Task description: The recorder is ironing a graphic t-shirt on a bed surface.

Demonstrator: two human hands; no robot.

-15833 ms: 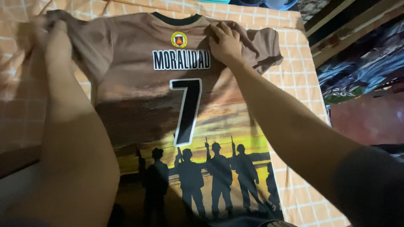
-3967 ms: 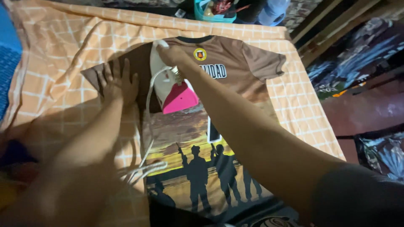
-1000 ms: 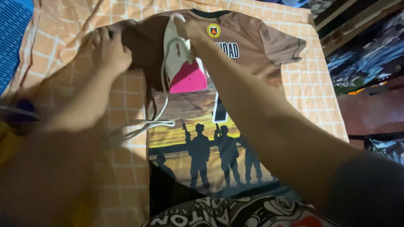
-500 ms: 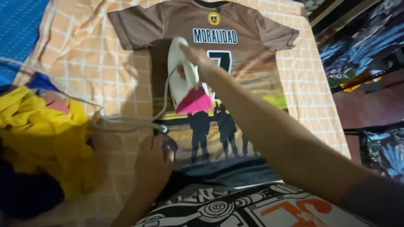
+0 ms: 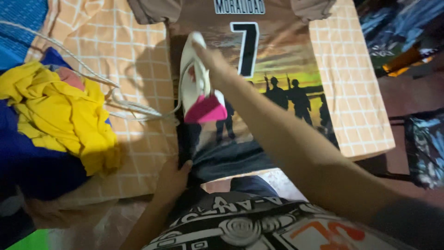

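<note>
A brown jersey (image 5: 282, 69) with a sunset print and dark soldier silhouettes lies back-up on an orange checked cloth (image 5: 134, 60). My right hand (image 5: 210, 58) grips the handle of a white and pink iron (image 5: 199, 92), which rests on the jersey's left side, pink rear end toward me. Its white cord (image 5: 120, 99) trails off to the left over the cloth. My left hand (image 5: 173, 178) pinches the jersey's dark bottom hem at the near edge of the cloth.
A heap of yellow and blue clothes (image 5: 55, 115) lies on the left of the cloth. Dark patterned fabric (image 5: 423, 148) hangs at the right. The cloth's right edge (image 5: 370, 143) drops off to a reddish floor.
The iron has slid down the jersey toward me. My left hand left the sleeve area and now holds the bottom hem. The view has tilted down.
</note>
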